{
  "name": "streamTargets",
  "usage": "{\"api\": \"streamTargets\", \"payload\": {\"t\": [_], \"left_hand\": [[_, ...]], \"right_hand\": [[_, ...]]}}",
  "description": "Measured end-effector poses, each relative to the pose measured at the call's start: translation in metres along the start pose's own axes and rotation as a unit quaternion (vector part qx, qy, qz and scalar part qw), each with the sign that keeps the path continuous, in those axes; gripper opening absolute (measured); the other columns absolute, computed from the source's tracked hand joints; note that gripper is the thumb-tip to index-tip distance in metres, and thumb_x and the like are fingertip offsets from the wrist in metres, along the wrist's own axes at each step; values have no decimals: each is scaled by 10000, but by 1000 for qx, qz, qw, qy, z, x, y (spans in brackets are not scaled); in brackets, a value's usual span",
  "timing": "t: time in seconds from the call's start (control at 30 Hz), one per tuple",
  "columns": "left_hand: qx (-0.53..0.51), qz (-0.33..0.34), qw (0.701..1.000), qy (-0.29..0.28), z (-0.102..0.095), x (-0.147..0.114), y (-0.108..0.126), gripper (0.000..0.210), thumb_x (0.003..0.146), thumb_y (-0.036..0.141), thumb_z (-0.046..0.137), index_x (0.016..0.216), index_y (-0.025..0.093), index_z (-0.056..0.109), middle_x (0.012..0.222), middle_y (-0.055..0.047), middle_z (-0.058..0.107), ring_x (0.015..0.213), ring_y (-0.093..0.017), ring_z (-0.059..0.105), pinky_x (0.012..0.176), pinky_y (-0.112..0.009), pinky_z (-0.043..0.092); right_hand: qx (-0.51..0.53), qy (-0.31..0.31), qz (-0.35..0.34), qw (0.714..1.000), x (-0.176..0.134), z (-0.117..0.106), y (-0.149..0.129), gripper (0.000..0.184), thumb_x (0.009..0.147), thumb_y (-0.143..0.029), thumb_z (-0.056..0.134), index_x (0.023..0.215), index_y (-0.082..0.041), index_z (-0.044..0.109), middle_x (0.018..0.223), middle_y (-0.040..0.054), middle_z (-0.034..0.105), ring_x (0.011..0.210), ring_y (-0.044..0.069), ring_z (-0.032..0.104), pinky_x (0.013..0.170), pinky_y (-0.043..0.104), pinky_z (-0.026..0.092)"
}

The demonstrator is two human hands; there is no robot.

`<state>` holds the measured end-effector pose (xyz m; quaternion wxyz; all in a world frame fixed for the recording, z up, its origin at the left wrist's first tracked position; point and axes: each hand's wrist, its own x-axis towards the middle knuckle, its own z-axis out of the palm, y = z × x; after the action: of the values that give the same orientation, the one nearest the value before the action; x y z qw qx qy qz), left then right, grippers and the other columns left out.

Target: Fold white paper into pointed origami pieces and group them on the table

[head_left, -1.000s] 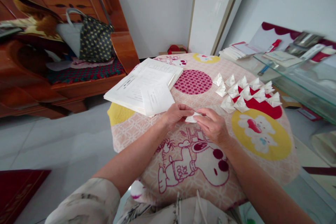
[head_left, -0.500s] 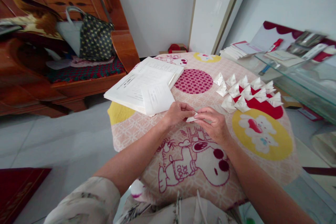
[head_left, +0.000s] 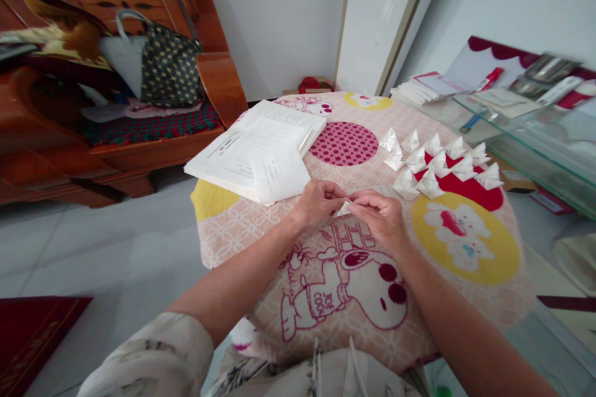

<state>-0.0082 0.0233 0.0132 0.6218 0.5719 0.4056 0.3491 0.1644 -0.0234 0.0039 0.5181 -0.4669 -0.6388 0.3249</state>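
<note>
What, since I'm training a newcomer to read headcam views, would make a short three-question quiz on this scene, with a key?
1. True or false: the left hand and the right hand are both on the same small paper piece.
2. Where do the rows of folded pieces stand?
A) on the wooden seat
B) on the patterned tablecloth
C) on the glass shelf
3. Which is closer to the left hand: the stack of printed sheets or the rows of folded pieces?

Key: 1. True. 2. B. 3. The stack of printed sheets.
</note>
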Motion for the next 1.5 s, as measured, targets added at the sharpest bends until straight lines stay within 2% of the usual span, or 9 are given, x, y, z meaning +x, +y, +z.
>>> {"api": "streamTargets", "payload": {"t": [0.27, 0.43, 0.67, 0.83, 0.93, 1.1, 1.3, 1.5], "left_hand": [[-48, 0, 998, -49, -3, 1, -3, 141, 779, 216, 677, 834, 92, 717, 640, -16, 662, 526, -74, 564, 528, -189, 444], [-23, 0, 998, -60, -4, 0, 1, 146, 795, 203, 664, 860, 87, 725, 647, -16, 661, 532, -72, 567, 537, -188, 453], [-13, -1, 999, -47, -2, -1, -1, 153, 732, 200, 760, 826, 87, 719, 604, -2, 649, 499, -58, 532, 473, -163, 370], [-82, -47, 995, -38, -3, 1, -2, 100, 736, 151, 726, 820, 96, 729, 682, -36, 707, 547, -88, 615, 539, -198, 477], [-100, -77, 991, -35, -4, 1, 1, 81, 739, 122, 706, 813, 97, 726, 687, -47, 718, 551, -97, 636, 543, -204, 497], [-118, -85, 989, -36, -4, 1, 4, 74, 732, 107, 700, 803, 99, 716, 695, -53, 725, 556, -107, 652, 533, -201, 500], [-99, -55, 993, -21, -3, 0, 2, 79, 727, 132, 720, 799, 102, 713, 679, -32, 709, 536, -85, 616, 534, -198, 484], [-68, -44, 997, -16, -3, 1, -2, 91, 721, 156, 741, 784, 100, 706, 654, -22, 686, 509, -77, 579, 517, -200, 456]], "right_hand": [[-9, 26, 62, 998, -3, 3, 0, 177, 789, -340, 716, 725, -181, 676, 651, 2, 656, 596, 148, 589, 571, 265, 467], [-35, 41, 66, 996, -4, 2, -1, 187, 784, -330, 701, 679, -180, 665, 619, -2, 645, 579, 146, 578, 556, 259, 456], [-37, 48, 81, 995, -3, 2, -3, 194, 779, -328, 705, 661, -177, 674, 584, -9, 625, 554, 141, 559, 529, 254, 442], [52, 50, 121, 990, -1, -2, -1, 235, 839, -366, 674, 687, -188, 698, 620, -4, 659, 597, 156, 622, 582, 267, 498], [112, 41, 138, 983, 2, -4, -2, 221, 836, -373, 681, 715, -190, 714, 659, 10, 689, 619, 171, 655, 619, 294, 542], [167, 53, 179, 968, 4, -5, -8, 252, 765, -412, 744, 669, -187, 680, 631, 25, 690, 543, 164, 640, 545, 294, 557], [145, 5, 247, 958, 2, -9, -8, 421, 773, -547, 733, 624, -161, 653, 545, 42, 664, 417, 137, 597, 396, 239, 497], [160, -45, 269, 949, 1, -10, -6, 398, 735, -522, 770, 624, -153, 673, 538, 34, 664, 406, 134, 600, 367, 222, 491]]}}
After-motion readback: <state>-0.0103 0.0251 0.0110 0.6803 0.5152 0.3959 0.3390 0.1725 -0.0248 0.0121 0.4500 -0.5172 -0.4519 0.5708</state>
